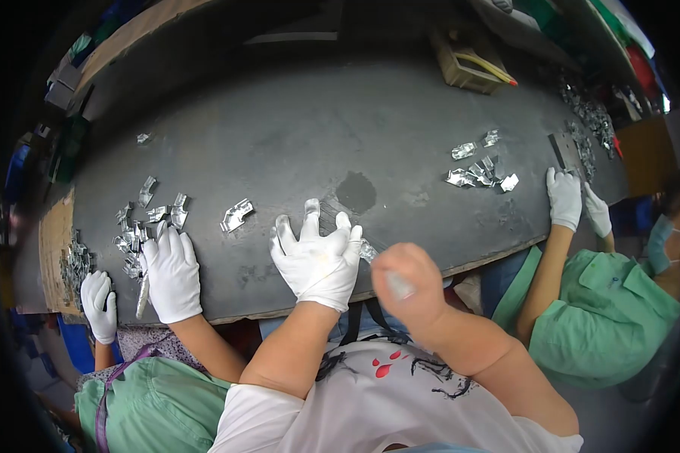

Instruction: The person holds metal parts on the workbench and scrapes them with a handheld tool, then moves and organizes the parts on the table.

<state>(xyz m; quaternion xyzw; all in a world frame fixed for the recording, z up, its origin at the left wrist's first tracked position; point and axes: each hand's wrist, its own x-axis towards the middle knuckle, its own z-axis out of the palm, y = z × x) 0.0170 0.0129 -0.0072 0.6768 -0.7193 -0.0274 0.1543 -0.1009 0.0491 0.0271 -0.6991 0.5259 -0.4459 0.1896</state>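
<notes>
My left hand (317, 260), in a white glove, rests palm down on the dark tabletop with its fingers spread apart. Grey smudges mark the glove's fingertips. Bare and closed in a fist, my right hand (408, 283) is raised just right of it, near the table's front edge. A pale grey patch shows at the fist, but what it holds is hidden. Between the two hands a small shiny silver piece (367, 251) shows beside my left thumb; its kind is unclear. Left of my left hand lies a bent metal bracket (238, 215), touched by neither hand.
A pile of metal brackets (132, 238) lies by a left co-worker's gloved hand (172, 275); another group (480, 174) lies to the right. Another co-worker's gloved hand (564, 198) is at the right edge. A plastic bin (461, 72) stands at the back on the dark table (279, 136).
</notes>
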